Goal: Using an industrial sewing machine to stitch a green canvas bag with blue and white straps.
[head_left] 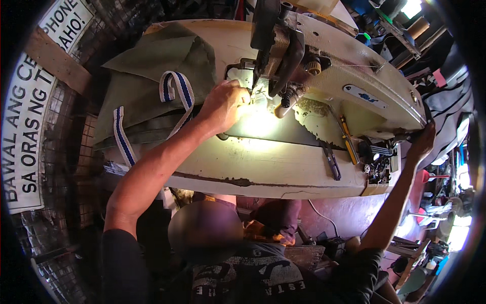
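Note:
A sewing machine (334, 76) stands on a worn, pale table (273, 167). My left hand (226, 107) is closed beside its needle area, under a bright lamp glow. Its fingertips are pressed together; whatever is between them is too small or hidden to make out. At the machine's right end, my right hand (421, 146) is closed round the dark handwheel (429, 119). Left of my left hand lies folded olive-green cloth (147, 83). A white strap with a blue stripe (187, 96) curls over it, partly behind my left forearm.
A yellow-handled screwdriver (349, 139) and a dark slim tool (331, 161) lie right of the needle area. Near them sits a bobbin winder (378, 167). Wire mesh and a white sign (28, 147) border the left. Thread spools (418, 28) stand at the upper right.

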Action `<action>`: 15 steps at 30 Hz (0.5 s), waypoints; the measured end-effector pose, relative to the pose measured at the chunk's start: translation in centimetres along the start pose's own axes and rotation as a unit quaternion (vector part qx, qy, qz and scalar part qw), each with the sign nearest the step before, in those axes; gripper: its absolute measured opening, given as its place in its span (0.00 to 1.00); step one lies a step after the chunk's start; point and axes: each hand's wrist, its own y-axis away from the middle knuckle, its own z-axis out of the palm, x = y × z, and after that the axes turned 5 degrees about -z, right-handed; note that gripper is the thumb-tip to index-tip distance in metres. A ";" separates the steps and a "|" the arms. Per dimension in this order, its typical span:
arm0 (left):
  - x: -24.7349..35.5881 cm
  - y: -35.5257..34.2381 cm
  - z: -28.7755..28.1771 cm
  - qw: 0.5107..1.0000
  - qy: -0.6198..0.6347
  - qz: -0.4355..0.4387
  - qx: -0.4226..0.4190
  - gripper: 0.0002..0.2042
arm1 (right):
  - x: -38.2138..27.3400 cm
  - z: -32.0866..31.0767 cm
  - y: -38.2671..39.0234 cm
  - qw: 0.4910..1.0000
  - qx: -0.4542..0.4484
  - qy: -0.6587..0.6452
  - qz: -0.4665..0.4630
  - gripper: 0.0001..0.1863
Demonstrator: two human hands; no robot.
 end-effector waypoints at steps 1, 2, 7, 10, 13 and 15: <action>0.3 0.2 -0.2 1.000 0.002 0.015 -0.001 0.06 | -0.1 -0.2 -1.5 0.997 -0.028 0.031 -0.071 0.24; 0.7 0.5 -0.3 0.998 0.026 -0.016 -0.048 0.06 | -0.3 -0.3 -3.7 0.985 -0.103 0.052 -0.125 0.23; 3.3 3.9 -0.6 0.997 0.027 0.018 -0.075 0.07 | -0.8 1.0 -13.0 0.839 -0.394 0.223 -0.302 0.20; 4.2 5.0 -0.9 0.997 0.044 0.027 -0.056 0.06 | 0.0 1.6 -10.5 0.907 -0.413 0.007 0.079 0.20; 4.7 4.9 -1.5 0.997 0.014 0.050 -0.053 0.06 | -0.4 0.5 -3.6 0.980 -0.039 0.103 -0.163 0.20; 4.9 4.7 -2.0 0.996 -0.004 0.068 -0.050 0.06 | -3.8 -0.5 -1.0 0.984 0.013 0.089 -0.155 0.20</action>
